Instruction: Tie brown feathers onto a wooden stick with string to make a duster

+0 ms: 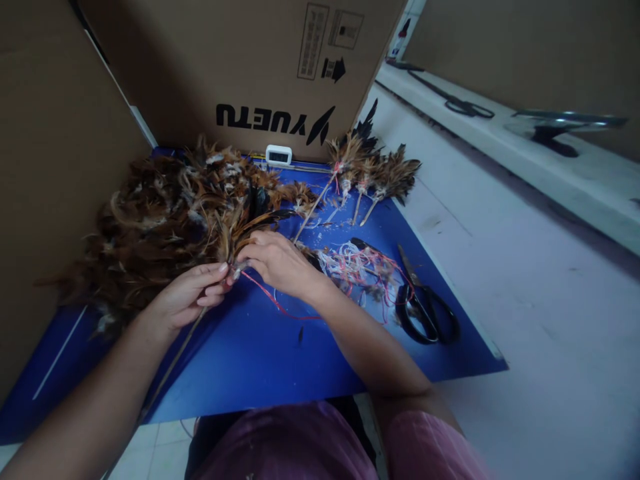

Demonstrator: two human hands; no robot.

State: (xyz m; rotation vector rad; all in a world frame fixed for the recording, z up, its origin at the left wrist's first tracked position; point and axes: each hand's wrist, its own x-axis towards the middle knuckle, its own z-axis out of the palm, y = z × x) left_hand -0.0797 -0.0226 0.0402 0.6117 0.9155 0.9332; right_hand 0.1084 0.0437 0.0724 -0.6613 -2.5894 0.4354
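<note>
1. While the box [200, 67] stands upright at the far side, its printed letters YUETU appear upside down.
2. The table [260, 373] is blue and lies in front of the box, with its right edge slanting.
3. On the left of the table there is the pile [150, 227], made of loose brown feathers with some pale down.
4. The left hand [193, 293], palm partly turned up, pinches the base of the bunch between thumb and fingertips.
5. The right hand [283, 267] is bent over the same base, with its thumb and forefinger pinching there.
6. The stick [184, 345] comes out under the left hand and goes down to the near left.
7. The tied bunches [400, 177] lie at the far right, with short or long sticks.
8. The bunch [227, 233] is held at the near edge of the pile, feathers pointing to the far side.
9. The scissors [425, 310] lie on the right, blades a little apart.
10. The tangle [353, 267] of white and pink string is just left of the scissors.
11. The white timer [279, 155] is near the box.
12. The red string [270, 295] runs from the bunch's base, passing under the right arm.
</note>
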